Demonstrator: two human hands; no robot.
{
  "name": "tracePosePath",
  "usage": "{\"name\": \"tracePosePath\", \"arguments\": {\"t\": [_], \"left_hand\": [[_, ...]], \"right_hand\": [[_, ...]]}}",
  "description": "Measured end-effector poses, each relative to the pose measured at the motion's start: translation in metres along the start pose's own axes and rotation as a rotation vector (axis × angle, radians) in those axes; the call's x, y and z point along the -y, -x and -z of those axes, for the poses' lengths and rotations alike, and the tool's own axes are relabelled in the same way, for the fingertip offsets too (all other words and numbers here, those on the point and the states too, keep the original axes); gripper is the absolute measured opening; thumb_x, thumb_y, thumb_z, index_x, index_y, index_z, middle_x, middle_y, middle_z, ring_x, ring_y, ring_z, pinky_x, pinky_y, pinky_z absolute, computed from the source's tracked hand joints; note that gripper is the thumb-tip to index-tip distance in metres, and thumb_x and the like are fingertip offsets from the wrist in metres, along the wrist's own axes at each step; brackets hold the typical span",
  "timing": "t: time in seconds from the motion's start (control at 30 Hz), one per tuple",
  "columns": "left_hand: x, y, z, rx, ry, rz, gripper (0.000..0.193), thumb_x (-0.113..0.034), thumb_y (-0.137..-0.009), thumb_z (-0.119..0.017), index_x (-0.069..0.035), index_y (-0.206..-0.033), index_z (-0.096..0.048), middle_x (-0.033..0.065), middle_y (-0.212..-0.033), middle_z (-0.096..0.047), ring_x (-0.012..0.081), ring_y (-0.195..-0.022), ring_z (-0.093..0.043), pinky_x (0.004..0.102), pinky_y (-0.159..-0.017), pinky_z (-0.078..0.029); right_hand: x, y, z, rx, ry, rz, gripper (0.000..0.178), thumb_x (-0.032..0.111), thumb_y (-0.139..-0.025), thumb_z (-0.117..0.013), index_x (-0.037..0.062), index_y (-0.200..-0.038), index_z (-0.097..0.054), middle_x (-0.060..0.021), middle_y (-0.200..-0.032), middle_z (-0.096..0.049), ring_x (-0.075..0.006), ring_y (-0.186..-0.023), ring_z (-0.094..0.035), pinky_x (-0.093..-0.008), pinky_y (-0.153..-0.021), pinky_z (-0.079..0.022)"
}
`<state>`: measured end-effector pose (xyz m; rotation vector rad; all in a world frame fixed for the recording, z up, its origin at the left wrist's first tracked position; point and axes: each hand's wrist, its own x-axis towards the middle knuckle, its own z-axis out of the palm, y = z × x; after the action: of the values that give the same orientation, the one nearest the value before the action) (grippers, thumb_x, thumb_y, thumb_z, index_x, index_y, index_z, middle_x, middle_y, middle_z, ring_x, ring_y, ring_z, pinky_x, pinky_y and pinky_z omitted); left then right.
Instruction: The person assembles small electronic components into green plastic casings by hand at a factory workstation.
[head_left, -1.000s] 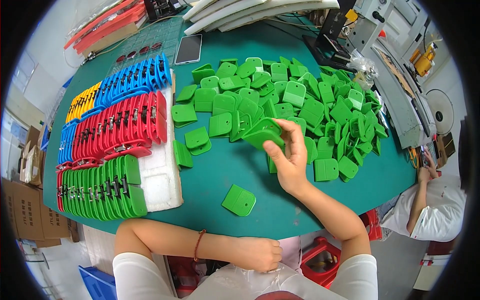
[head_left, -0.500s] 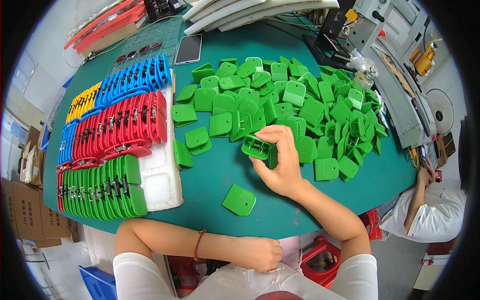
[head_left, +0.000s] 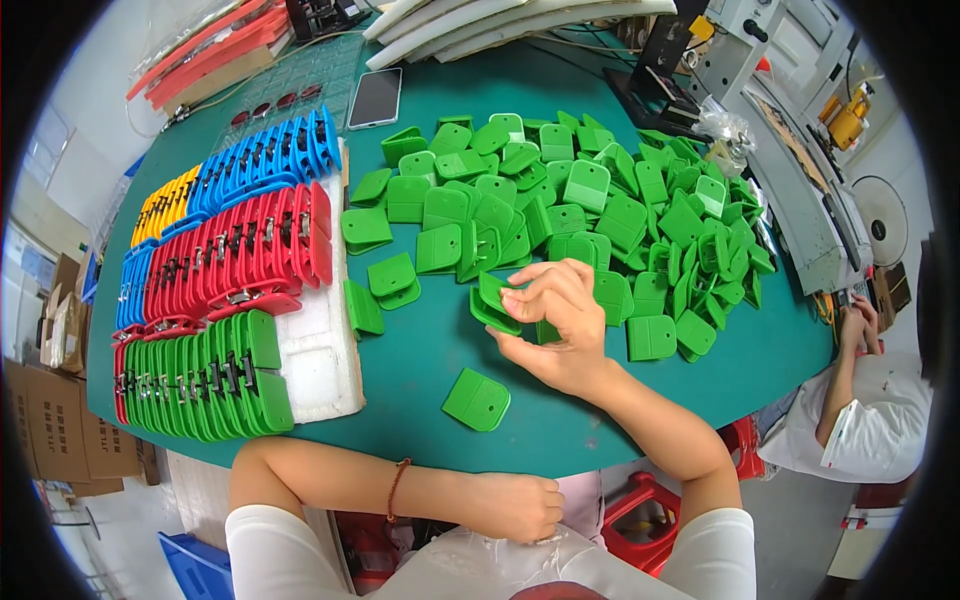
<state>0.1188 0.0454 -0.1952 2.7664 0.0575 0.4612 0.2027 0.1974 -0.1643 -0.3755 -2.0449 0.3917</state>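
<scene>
Fingers of the left hand (head_left: 515, 506) are curled into a loose fist at the lap, below the near edge of the green table (head_left: 405, 405); a red bracelet (head_left: 397, 490) circles that wrist. Fingers of the right hand (head_left: 560, 325), raised above the table, are drawn narrow on a green clip (head_left: 488, 309), thumb below and bent fingers above. That clip is held in front of the heap (head_left: 625, 220) of green pieces, its two flaps parted. Its inner side is partly covered by the fingers, so whether a spring is fitted cannot be told.

Left to right, the following is noted. Cardboard boxes (head_left: 50, 425) stand beside the table. A white foam tray (head_left: 330, 375) carries closely ranked clips: yellow clips (head_left: 165, 207) and blue clips (head_left: 268, 155) along the back, red clips (head_left: 240, 240) in the middle row, green clips (head_left: 215, 375) in front. Behind the tray lies a phone (head_left: 375, 98). One loose green piece (head_left: 476, 400) lies near the table's front edge, apart from the heap. Beyond the heap stands a grey machine (head_left: 800, 185). At far right is a co-worker (head_left: 868, 420) in white, hands close together.
</scene>
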Motion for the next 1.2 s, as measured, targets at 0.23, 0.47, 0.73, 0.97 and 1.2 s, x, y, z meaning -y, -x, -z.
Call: {"name": "tracePosePath", "arguments": {"t": [0.23,0.47,0.73,0.97,1.2], "left_hand": [[0.0,0.0,-0.004,0.014,-0.004,-0.011,0.01,-0.017,-0.071,-0.057,-0.007,-0.074,-0.06,0.0025,-0.077,-0.055,0.0176,-0.081,-0.054,0.0264,-0.073,-0.041],[0.001,0.0,0.001,0.028,-0.035,-0.031,0.01,-0.017,-0.074,-0.055,-0.007,-0.075,-0.057,0.0024,-0.075,-0.052,0.0168,-0.077,-0.053,0.0254,-0.071,-0.041],[0.0,0.001,-0.001,0.0,0.003,-0.004,0.011,-0.017,-0.072,-0.056,-0.007,-0.073,-0.06,0.0025,-0.076,-0.055,0.0171,-0.08,-0.053,0.0261,-0.073,-0.04],[0.0,0.001,0.0,-0.015,-0.016,-0.002,0.011,-0.017,-0.072,-0.056,-0.007,-0.071,-0.058,0.0027,-0.074,-0.054,0.0181,-0.077,-0.054,0.0269,-0.07,-0.042],[0.001,0.0,-0.002,-0.013,-0.025,-0.017,0.01,-0.017,-0.072,-0.056,-0.007,-0.07,-0.058,0.0028,-0.073,-0.054,0.0177,-0.076,-0.053,0.0263,-0.07,-0.041]], "right_hand": [[-0.002,0.002,-0.004,0.085,0.051,-0.154,0.038,0.003,-0.056,-0.071,0.0053,-0.089,-0.053,-0.0083,-0.09,-0.056,-0.0257,-0.089,-0.054,-0.0352,-0.081,-0.036],[0.007,0.0,-0.004,0.199,0.284,-0.099,0.049,-0.008,-0.051,-0.048,0.0062,-0.097,-0.055,-0.0062,-0.097,-0.056,-0.027,-0.1,-0.049,-0.0386,-0.086,-0.032],[0.013,-0.005,0.004,0.503,-0.264,0.154,0.048,-0.003,-0.05,-0.046,0.0098,-0.094,-0.059,-0.003,-0.104,-0.056,-0.0244,-0.1,-0.051,-0.0387,-0.087,-0.03],[0.015,0.0,0.0,0.796,-0.362,0.182,0.051,-0.001,-0.055,-0.052,0.0084,-0.105,-0.056,-0.0066,-0.109,-0.053,-0.0225,-0.107,-0.051,-0.0449,-0.097,-0.029],[0.015,0.007,-0.008,0.705,-0.386,0.204,0.05,0.009,-0.058,-0.066,0.0072,-0.107,-0.055,-0.0067,-0.102,-0.052,-0.0225,-0.098,-0.051,-0.0413,-0.093,-0.032]]}}
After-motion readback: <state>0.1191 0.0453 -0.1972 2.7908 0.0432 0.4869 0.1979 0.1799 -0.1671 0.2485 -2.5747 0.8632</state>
